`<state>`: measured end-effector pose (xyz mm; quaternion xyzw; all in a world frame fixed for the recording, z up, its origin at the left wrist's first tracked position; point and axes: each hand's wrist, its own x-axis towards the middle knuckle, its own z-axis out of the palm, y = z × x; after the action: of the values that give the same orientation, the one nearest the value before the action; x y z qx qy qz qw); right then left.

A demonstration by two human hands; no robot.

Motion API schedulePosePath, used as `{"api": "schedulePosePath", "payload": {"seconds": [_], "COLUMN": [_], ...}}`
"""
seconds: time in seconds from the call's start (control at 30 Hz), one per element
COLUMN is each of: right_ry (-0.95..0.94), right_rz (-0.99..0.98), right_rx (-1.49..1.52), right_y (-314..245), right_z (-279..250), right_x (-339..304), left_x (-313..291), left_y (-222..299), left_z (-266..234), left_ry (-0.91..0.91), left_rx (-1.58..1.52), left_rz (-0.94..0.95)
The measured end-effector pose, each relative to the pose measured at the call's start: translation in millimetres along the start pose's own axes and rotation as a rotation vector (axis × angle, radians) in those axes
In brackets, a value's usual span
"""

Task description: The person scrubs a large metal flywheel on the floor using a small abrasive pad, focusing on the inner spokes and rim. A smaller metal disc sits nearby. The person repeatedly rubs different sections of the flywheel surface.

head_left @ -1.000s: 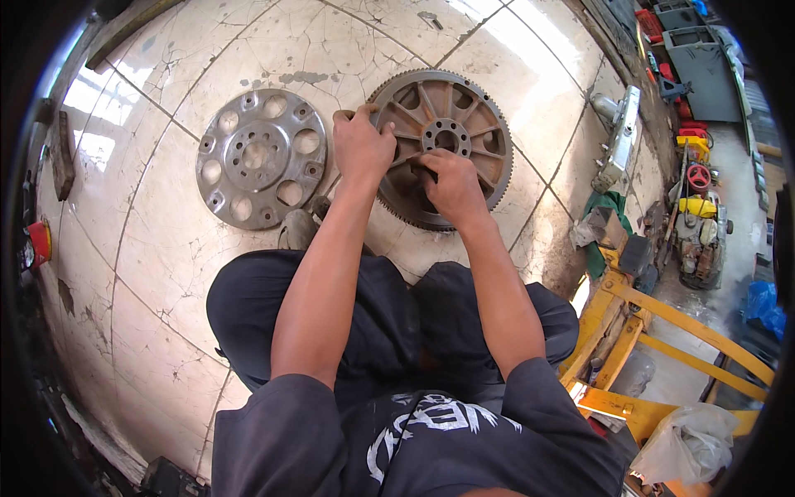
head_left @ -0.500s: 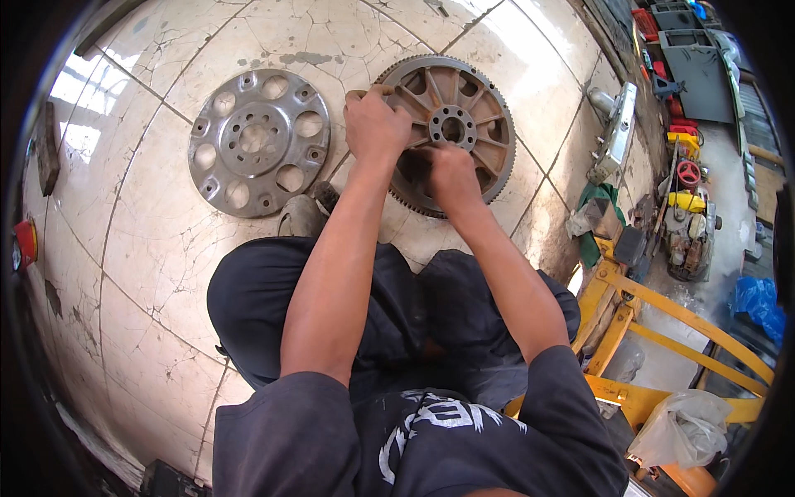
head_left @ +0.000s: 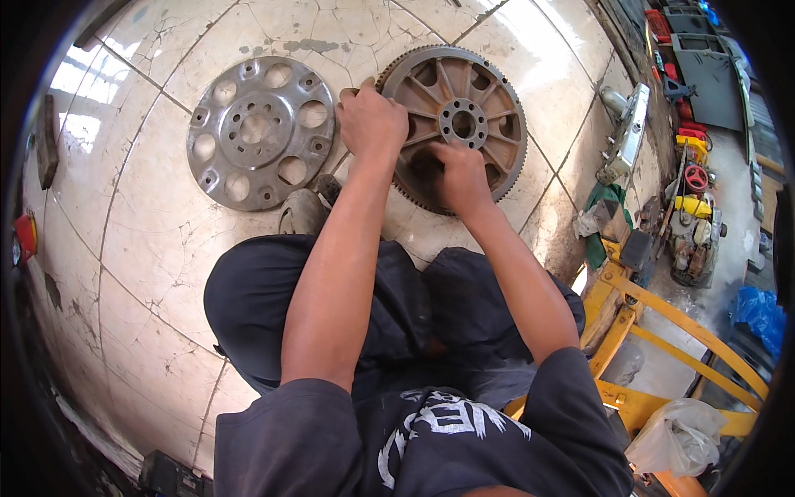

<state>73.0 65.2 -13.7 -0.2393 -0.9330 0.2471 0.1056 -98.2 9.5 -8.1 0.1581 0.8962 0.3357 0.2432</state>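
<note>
On the tiled floor in front of me lies a toothed flywheel (head_left: pixel 507 116), its spoked face brown with rust. My left hand (head_left: pixel 373 122) is at its left rim, fingers curled over the edge; the fingertips are partly hidden. My right hand (head_left: pixel 464 176) is closed over the lower part of the face, below the hub (head_left: pixel 464 124). A dark, blurred patch shows by its fingers, and I cannot make out what they hold. Flat to the left lies a grey metal disc plate (head_left: pixel 258 157) with large round holes; neither hand touches it.
My shoe (head_left: pixel 303 213) is just below the disc plate. A yellow metal frame (head_left: pixel 696 335) stands close on my right, with a clear plastic bag (head_left: pixel 679 439) on it. Beyond are a metal casting (head_left: pixel 623 137), machine parts (head_left: pixel 696 232) and a blue bag (head_left: pixel 759 316).
The whole view has shifted slightly, so the flywheel appears a little higher and further right. My right hand has shifted slightly against the flywheel; my left hand stays at the rim.
</note>
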Motion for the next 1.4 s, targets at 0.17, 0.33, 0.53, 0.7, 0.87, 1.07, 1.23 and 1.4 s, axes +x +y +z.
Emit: {"api": "schedulePosePath", "payload": {"seconds": [0.17,0.33,0.53,0.7,0.87,1.07,1.23,1.4], "right_ry": [0.032,0.023,-0.026,0.025,-0.033,0.156,0.019,0.127], "right_rz": [0.050,0.072,0.163,0.192,0.150,0.124,0.194,0.153], "right_rx": [0.012,0.033,0.084,0.074,0.035,0.148,-0.004,0.084], "right_y": [2.5,0.6,-4.9,-9.5,-11.4,-4.2,-17.6,-2.7], "right_z": [1.2,-1.7,-5.6,0.4,-7.6,16.0,-6.4,7.9], "right_x": [2.1,8.4,2.8,10.7,-1.8,13.8,2.0,11.8], "left_x": [-0.4,-0.4,2.0,1.9,4.1,2.1,5.1,0.9], "left_y": [-2.4,-3.3,-4.8,-7.2,-5.1,-0.9,-11.6,2.7], "left_z": [-5.1,1.3,-3.7,9.4,-1.9,2.1,-1.1,0.4], "left_ry": [-0.093,-0.081,-0.072,0.011,-0.093,-0.057,-0.066,-0.083], "left_rx": [0.087,0.119,0.146,0.183,0.127,0.183,0.160,0.183], "left_rz": [0.019,-0.004,-0.033,0.037,-0.044,0.016,0.033,0.005]}}
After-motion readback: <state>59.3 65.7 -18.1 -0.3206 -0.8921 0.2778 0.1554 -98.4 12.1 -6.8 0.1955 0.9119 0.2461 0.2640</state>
